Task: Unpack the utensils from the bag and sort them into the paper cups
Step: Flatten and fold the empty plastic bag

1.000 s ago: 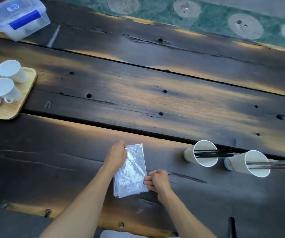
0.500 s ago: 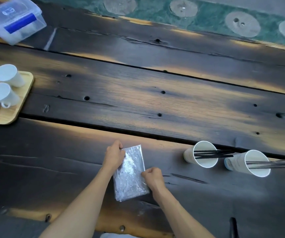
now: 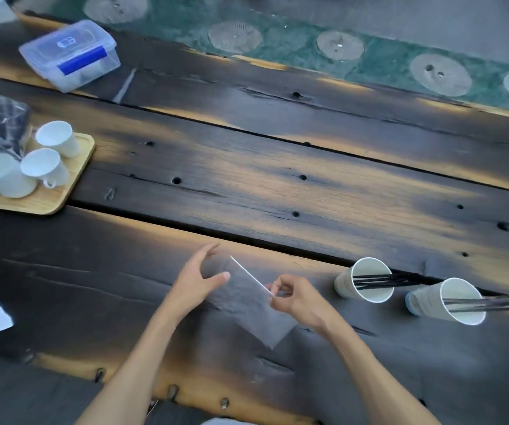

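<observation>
Black utensils are sorted into two white paper cups (image 3: 365,280); the flat clear plastic bag (image 3: 247,305), seemingly emptied, is pinched by the right hand (image 3: 296,300), left hand (image 3: 196,279) fingers apart.

Two bare forearms in frame, both entering from the near edge. No sleeves visible anywhere up to where the arms leave the picture. left hand (image 3: 196,282): bare, no glove, no ring, no watch or band at the wrist. right hand (image 3: 297,297): same, bare, no jewellery, wrist uncovered. Slim forearms, nails short as far as the blur allows.
</observation>
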Action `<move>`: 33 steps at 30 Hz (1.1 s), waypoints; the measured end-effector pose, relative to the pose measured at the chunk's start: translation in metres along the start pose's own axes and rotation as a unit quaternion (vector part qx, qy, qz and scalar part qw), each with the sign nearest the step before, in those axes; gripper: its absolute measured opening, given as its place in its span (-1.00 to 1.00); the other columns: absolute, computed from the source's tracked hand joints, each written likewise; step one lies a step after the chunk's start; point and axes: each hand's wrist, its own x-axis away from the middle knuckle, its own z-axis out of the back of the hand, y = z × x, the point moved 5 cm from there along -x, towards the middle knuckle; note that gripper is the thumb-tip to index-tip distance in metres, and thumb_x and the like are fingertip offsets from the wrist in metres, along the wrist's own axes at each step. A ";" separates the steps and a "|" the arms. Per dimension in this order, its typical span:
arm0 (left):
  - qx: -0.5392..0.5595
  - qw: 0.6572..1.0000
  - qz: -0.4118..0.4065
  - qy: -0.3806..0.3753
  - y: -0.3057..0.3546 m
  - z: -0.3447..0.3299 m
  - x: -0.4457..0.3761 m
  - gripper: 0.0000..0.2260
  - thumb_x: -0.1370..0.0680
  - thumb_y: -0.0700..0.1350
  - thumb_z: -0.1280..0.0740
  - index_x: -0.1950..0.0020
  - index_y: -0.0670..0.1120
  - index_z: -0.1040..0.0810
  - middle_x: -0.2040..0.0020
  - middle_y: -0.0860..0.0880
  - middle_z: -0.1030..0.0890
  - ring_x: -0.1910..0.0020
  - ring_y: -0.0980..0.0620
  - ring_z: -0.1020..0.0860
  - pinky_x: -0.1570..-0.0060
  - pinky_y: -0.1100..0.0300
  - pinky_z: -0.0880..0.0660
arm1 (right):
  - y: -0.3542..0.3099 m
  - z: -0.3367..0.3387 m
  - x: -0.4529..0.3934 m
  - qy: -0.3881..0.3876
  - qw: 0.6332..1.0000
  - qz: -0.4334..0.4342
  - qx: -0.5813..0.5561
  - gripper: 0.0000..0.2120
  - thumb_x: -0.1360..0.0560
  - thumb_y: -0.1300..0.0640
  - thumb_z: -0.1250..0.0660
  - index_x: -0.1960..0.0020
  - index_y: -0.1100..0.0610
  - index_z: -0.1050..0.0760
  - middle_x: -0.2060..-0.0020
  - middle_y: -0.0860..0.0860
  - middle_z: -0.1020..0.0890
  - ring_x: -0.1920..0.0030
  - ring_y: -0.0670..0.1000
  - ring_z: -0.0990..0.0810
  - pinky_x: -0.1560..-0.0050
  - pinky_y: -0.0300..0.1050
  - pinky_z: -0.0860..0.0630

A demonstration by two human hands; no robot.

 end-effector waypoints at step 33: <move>0.499 0.714 0.240 0.428 -0.127 -0.027 0.409 -0.82 -0.52 -0.17 -0.43 -0.01 -0.28 -0.58 0.16 -0.21 -0.72 0.18 -0.12 -0.73 0.33 0.23 -0.59 | 0.009 -0.222 0.114 -0.234 0.971 0.036 0.030 -0.93 -0.53 0.24 -0.36 0.03 0.26 -0.54 0.28 0.04 -0.67 0.33 -0.11 -0.62 0.35 -0.23 -0.54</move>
